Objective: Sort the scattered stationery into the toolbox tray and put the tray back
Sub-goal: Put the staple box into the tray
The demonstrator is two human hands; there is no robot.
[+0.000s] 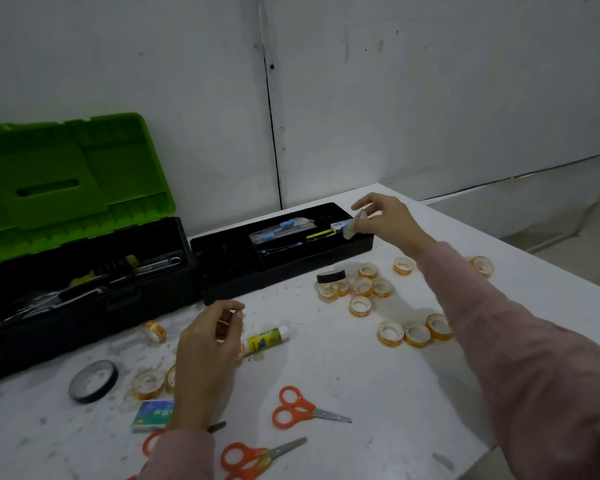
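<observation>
While pinched between right fingertips (365, 224), block (349, 231) overhangs tray (284, 271).

— What stands behind?
— A plain white painted wall (430, 81), split by a thin dark vertical seam (272, 133).
— And underneath?
— A white tabletop (361, 375), scuffed and speckled with grey marks.
</observation>
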